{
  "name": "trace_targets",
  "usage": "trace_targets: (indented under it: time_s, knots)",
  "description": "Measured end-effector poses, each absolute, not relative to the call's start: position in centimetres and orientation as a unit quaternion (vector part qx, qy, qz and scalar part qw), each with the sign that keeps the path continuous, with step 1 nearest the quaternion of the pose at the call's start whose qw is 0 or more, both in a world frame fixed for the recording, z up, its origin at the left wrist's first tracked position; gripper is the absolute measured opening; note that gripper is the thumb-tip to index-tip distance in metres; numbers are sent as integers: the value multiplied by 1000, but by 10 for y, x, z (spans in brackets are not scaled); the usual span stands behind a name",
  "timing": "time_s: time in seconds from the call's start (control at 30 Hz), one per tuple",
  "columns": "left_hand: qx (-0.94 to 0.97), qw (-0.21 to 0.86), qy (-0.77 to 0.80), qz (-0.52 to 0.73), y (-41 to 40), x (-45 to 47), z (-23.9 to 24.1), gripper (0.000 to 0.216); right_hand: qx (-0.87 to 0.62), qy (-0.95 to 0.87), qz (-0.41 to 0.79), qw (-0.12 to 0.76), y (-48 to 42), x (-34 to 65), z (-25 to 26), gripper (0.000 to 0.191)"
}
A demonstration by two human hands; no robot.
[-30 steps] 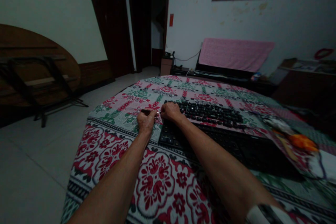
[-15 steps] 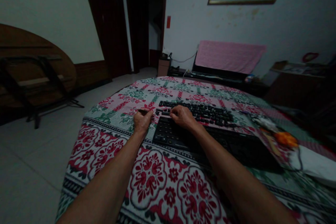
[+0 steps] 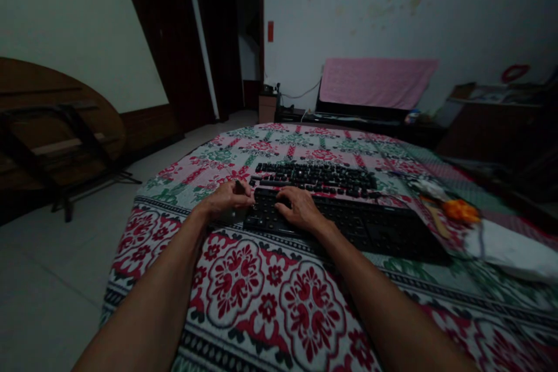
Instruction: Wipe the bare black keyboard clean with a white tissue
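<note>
Two black keyboards lie on a table under a floral cloth (image 3: 261, 296). The near keyboard (image 3: 375, 231) sits in front of the far keyboard (image 3: 318, 176). At the near keyboard's left end, my left hand (image 3: 224, 200) is closed on a small dark thing (image 3: 239, 186) pinched between thumb and fingers. My right hand (image 3: 300, 211) rests on the left part of the near keyboard. Its fingers are curled and bunched on the keys, and whether they hold anything is hidden.
An orange object (image 3: 456, 209) and a white bundle (image 3: 508, 249) lie at the table's right. A folded round wooden table (image 3: 56, 122) leans on the left wall. A pink cloth (image 3: 375, 81) covers a low unit at the far wall, beside a dark doorway (image 3: 226, 40).
My right hand came back from the far keyboard onto the near one. My left hand shifted slightly toward me and stays closed on the small dark thing. The view tilted down.
</note>
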State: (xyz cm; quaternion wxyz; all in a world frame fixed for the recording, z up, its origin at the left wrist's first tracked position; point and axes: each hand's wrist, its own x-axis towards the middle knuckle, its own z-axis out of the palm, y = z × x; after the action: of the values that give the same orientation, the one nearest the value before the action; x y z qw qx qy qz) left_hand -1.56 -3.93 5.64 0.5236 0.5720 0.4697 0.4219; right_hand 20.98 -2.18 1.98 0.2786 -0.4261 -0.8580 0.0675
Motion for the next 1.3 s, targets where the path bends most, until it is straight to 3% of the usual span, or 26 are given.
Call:
trace_targets:
  time_s: [0.27,0.93,1.3]
  knots:
    - [659,538,462,252,-47,5,77,19,-415,-859,73,291,-22,210,20,18]
    - [710,470,470,233,-52,18,78,14,-411,-859,70,298,-24,211,18,17]
    - [768,383,493,144,-52,18,78,8,-407,-858,68,305,-23,210,16,18]
